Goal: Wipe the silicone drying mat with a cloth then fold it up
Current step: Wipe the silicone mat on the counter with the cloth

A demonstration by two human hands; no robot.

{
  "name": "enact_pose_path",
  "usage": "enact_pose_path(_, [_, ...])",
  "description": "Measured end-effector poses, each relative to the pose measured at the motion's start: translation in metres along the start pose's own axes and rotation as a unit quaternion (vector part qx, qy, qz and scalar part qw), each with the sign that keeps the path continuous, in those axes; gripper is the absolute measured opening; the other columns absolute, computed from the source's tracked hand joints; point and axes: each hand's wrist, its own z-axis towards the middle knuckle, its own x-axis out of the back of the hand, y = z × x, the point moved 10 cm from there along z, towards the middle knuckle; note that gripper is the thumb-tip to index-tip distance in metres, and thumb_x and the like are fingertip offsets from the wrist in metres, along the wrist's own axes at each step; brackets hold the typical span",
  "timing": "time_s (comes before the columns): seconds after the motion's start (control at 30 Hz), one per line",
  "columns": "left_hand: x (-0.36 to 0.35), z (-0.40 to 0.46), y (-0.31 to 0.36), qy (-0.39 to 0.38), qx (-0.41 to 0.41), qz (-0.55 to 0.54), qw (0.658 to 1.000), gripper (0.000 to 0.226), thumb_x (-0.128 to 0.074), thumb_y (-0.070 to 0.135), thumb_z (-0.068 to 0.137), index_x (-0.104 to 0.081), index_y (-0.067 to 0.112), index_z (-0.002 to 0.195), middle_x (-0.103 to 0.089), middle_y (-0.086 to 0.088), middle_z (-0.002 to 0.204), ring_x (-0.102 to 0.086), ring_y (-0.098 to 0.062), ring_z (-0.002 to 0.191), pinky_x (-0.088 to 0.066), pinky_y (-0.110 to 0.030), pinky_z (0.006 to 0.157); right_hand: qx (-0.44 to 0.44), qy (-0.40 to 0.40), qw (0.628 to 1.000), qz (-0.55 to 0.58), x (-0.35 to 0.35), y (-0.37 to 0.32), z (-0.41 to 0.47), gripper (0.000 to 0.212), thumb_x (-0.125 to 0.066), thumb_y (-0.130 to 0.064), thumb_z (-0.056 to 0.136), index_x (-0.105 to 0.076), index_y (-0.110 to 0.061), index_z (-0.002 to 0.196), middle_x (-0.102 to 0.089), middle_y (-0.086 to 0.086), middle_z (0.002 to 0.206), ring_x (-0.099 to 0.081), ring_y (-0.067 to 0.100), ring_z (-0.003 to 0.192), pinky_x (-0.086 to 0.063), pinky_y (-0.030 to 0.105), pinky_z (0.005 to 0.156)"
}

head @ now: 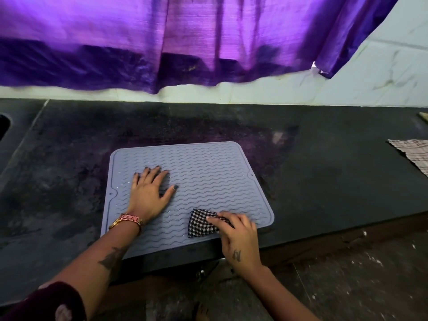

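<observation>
A grey silicone drying mat (208, 172) with wavy ridges lies flat on the dark counter, its near edge slightly past the counter's front. My left hand (149, 193) presses flat on the mat's left half, fingers spread. My right hand (238, 235) grips a small black-and-white checked cloth (200, 224) against the mat's near right part, fingers curled over the cloth's right end.
The dark stone counter (324, 172) runs left to right. A purple curtain (185, 42) hangs over the back wall. A beige checked cloth (414, 155) lies at the far right. A sink edge (3, 126) shows at the far left. Floor lies below the counter's front.
</observation>
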Motion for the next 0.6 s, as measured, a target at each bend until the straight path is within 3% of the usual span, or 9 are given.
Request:
enact_pose_path(0.2, [0.022,-0.02,-0.021,0.037,0.008,-0.07,0.997,0.063,-0.041,0.054,0.082,-0.05,0.019,0.134,-0.043,-0.004,0.145,-0.032,-0.026,0.137,-0.018,-0.044,0.117,0.072,-0.028,0.996,0.05,-0.012,-0.048,0.013,0.034,-0.059,-0.02,0.084,-0.063,-0.039,0.112,-0.065,-0.01,0.109,-0.058,0.016,0.094,-0.045,0.032,0.072])
enact_pose_path(0.3, [0.041,-0.037,-0.051,0.086,0.04,-0.077,0.993,0.054,-0.05,0.047,0.084,-0.056,0.016,0.128,-0.049,-0.006,0.139,-0.041,-0.028,0.131,-0.024,-0.048,0.114,0.077,-0.033,0.996,0.035,-0.026,-0.065,0.009,0.037,-0.067,-0.016,0.079,-0.065,-0.037,0.11,-0.066,-0.008,0.107,-0.061,0.02,0.091,-0.045,0.034,0.071])
enact_pose_path(0.43, [0.06,-0.056,-0.099,0.114,0.096,-0.065,0.987,0.052,-0.051,0.045,0.085,-0.059,0.013,0.125,-0.053,-0.009,0.136,-0.044,-0.031,0.128,-0.025,-0.05,0.113,0.092,-0.01,0.994,0.062,-0.024,-0.073,0.015,0.035,-0.063,-0.015,0.082,-0.066,-0.036,0.11,-0.066,-0.008,0.106,-0.06,0.02,0.09,-0.046,0.034,0.071])
enact_pose_path(0.53, [0.073,-0.067,-0.128,0.131,0.131,-0.052,0.981,0.045,-0.059,0.039,0.088,-0.059,0.012,0.125,-0.053,-0.01,0.135,-0.042,-0.032,0.13,-0.024,-0.05,0.113,0.127,-0.038,0.987,0.088,-0.034,-0.103,0.018,0.032,-0.051,-0.022,0.089,-0.063,-0.037,0.114,-0.065,-0.009,0.11,-0.058,0.018,0.094,-0.044,0.033,0.074])
enact_pose_path(0.6, [0.075,-0.074,-0.14,0.136,0.148,-0.048,0.978,0.044,-0.064,0.033,0.087,-0.06,0.011,0.124,-0.053,-0.011,0.135,-0.041,-0.033,0.131,-0.025,-0.05,0.112,0.152,-0.067,0.983,0.075,-0.047,-0.124,0.014,0.032,-0.055,-0.021,0.087,-0.064,-0.038,0.113,-0.065,-0.008,0.11,-0.059,0.02,0.093,-0.046,0.035,0.072])
